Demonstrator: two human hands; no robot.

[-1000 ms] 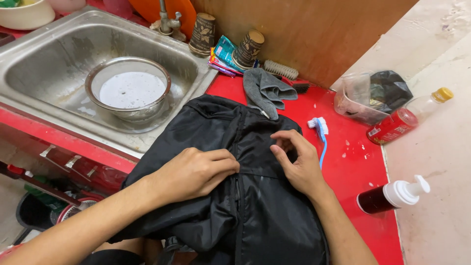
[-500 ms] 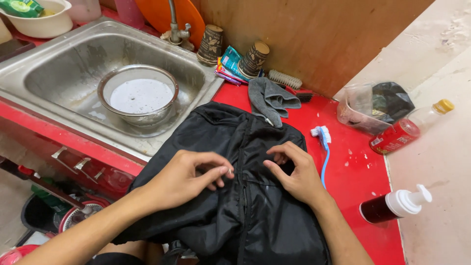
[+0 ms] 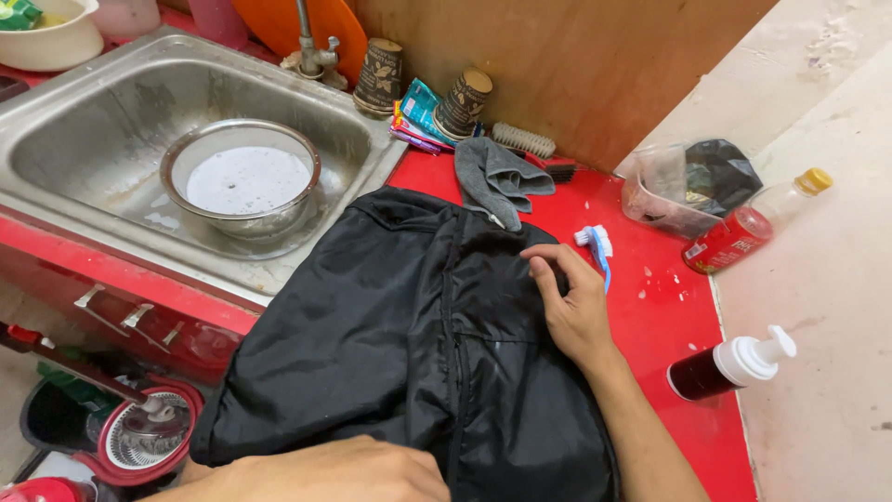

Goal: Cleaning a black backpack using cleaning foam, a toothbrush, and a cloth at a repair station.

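Observation:
A black nylon jacket (image 3: pixel 390 335) with a centre zipper lies spread over the red counter (image 3: pixel 669 307) and the sink's edge. My right hand (image 3: pixel 567 302) rests on the jacket's upper right part, fingers curled and pinching the fabric near the collar. My left hand (image 3: pixel 362 469) lies at the bottom of the view on the jacket's lower hem, fingers closed against the cloth. A blue-handled brush (image 3: pixel 599 251) lies on the counter just right of my right hand.
A steel sink (image 3: pixel 111 121) at the left holds a metal bowl of soapy water (image 3: pixel 243 177). Behind the jacket are a grey cloth (image 3: pixel 497 177), a scrub brush (image 3: pixel 525 141), two paper cups and sachets. Right: a plastic tub (image 3: pixel 678 186), a red bottle (image 3: pixel 743 228), a pump bottle (image 3: pixel 729 364).
My left hand has slid from the jacket's middle down to its lower hem. The right hand has shifted slightly up and right on the fabric. The jacket now lies flatter.

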